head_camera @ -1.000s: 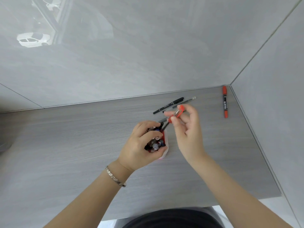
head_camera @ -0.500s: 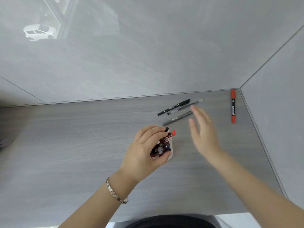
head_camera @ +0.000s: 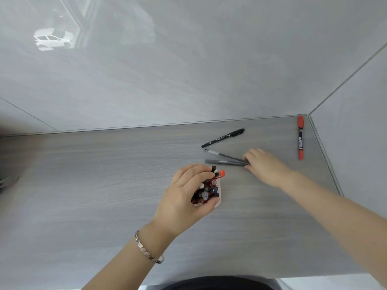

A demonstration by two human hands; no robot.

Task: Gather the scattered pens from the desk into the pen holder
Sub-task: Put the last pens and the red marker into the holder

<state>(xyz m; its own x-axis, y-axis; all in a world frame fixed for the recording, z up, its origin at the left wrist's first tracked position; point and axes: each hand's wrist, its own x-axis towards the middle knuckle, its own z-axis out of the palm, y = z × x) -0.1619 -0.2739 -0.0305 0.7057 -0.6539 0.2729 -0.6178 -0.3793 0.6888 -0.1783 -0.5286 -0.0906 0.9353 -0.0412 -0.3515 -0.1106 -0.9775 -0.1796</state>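
From the head camera, take the pen holder (head_camera: pixel 217 203) as the landmark: a small pale cup with rounded corners, standing on the grey wood-grain desk (head_camera: pixel 83 185) and already crowded with pen tops in red, black and white. The left hand (head_camera: pixel 186 197) is wrapped around it, thumb and fingers curled against its sides and over some of the pens, steadying it. Beyond the holder and a little to its right lie two slim grey pens (head_camera: pixel 225 160), forming a narrow V whose ends meet under the right hand (head_camera: pixel 263 166); that hand is pressed low on the desk with its fingers together over those ends, though whether it has them pinched yet I cannot tell. Farther back from the holder lies a black marker (head_camera: pixel 223 138), and well apart to the right, by the wall corner, a red-capped marker (head_camera: pixel 300 138) lies almost parallel to the side wall. All are light, rigid plastic sticks, smooth and round, so they will likely roll or slide on the matt desk; gripping the pair near mid-barrel should keep them from swinging. The holder looks nearly full, so they would need threading into a gap.
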